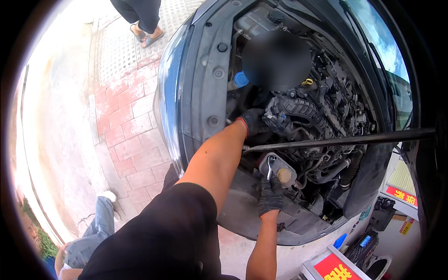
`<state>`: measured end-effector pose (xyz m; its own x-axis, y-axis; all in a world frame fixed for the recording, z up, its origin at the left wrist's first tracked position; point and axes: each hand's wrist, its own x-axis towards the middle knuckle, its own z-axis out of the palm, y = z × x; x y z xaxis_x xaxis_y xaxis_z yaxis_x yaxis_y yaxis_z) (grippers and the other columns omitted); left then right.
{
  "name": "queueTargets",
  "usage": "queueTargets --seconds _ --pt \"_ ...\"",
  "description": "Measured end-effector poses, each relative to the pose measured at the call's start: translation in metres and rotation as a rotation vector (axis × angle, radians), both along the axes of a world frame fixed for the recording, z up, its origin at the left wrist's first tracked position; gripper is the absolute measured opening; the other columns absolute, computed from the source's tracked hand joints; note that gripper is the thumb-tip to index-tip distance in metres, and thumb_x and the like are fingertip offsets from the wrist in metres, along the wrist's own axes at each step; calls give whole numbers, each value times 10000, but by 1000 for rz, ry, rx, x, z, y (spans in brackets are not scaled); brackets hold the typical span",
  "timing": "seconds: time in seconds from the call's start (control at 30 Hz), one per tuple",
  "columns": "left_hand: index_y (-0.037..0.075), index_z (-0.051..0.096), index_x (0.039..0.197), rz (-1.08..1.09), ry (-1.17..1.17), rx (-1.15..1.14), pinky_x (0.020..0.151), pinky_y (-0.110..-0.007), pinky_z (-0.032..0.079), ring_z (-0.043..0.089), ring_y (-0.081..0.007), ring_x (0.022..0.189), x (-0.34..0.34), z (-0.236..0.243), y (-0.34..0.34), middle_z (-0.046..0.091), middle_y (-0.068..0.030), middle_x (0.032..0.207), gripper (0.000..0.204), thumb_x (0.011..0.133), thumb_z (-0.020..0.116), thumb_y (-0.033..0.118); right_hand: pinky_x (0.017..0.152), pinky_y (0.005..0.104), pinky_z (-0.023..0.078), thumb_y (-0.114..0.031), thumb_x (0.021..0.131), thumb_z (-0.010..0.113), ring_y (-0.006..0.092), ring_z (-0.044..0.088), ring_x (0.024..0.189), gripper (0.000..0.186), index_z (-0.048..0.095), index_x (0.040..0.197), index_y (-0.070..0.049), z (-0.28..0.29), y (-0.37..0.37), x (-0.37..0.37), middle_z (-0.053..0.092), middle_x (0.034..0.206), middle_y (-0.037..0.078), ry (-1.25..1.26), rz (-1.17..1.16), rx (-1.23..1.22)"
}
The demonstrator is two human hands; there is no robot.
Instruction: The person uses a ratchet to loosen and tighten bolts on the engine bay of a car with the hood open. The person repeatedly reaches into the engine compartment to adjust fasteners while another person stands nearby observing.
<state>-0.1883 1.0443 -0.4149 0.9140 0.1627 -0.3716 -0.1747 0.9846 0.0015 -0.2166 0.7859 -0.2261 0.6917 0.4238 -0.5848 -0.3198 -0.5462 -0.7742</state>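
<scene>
My left hand (pixel 253 121), in a dark knit glove, reaches into the engine bay beside the ribbed black intake part (pixel 298 108); its fingertips are hidden in shadow. My right hand (pixel 270 198), also gloved, grips a silver ratchet wrench (pixel 270 168), which lies over a translucent reservoir (pixel 280 161) with a beige cap (pixel 284 175). A black bar (pixel 350 140) crosses the bay just above the reservoir. A blue cap (pixel 241 79) and a yellow dipstick loop (pixel 307 81) show farther up. A blurred dark oval covers the upper middle of the bay.
The car's front edge and headlight (pixel 173 79) curve along the left. A person in dark trousers (pixel 137 14) stands on paving at the top; another in jeans (pixel 93 228) is at lower left. At lower right are boxes with red labels (pixel 333 268), black equipment (pixel 366 247) and a pleated filter (pixel 399 175).
</scene>
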Motion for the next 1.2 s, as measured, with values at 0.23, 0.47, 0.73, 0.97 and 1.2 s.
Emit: queueTargets --seconds 0.23,0.47,0.73,0.97,1.2 --pt "110 508 1374 -103 58 37 1078 -417 414 515 -283 1274 9 7 10 551 -90 1393 423 1031 402 335 968 340 452 -249 966 613 259 619 1111 445 545 1335 -11 -15 9 0 642 1210 182 -283 188 -68" --pt "-6 400 1429 -237 -259 -771 1166 -424 332 465 -338 1318 -2 -29 24 444 -174 1482 577 1015 372 394 919 349 493 -179 940 647 268 667 1013 331 630 1220 -2 -22 13 -3 688 1072 165 -453 176 -71" --pt "66 529 1296 -146 12 -487 1079 -486 432 545 -327 1205 -8 -4 18 575 -136 1300 414 986 500 338 753 294 511 -117 931 634 153 633 811 280 625 1192 -14 -9 3 10 660 925 66 -29 -28 218" --pt "55 507 1327 -108 129 58 1104 -505 403 529 -339 1227 -2 17 3 563 -139 1320 446 976 489 330 730 292 505 -126 922 650 147 621 787 251 643 1145 -13 -8 4 13 647 919 70 -188 -5 172" --pt "48 509 1339 -52 -221 -1541 1124 -512 367 485 -342 1287 -12 12 11 550 -145 1358 462 986 468 343 836 327 505 -165 918 664 221 654 885 252 654 1116 -8 -14 3 20 680 984 106 -339 90 121"
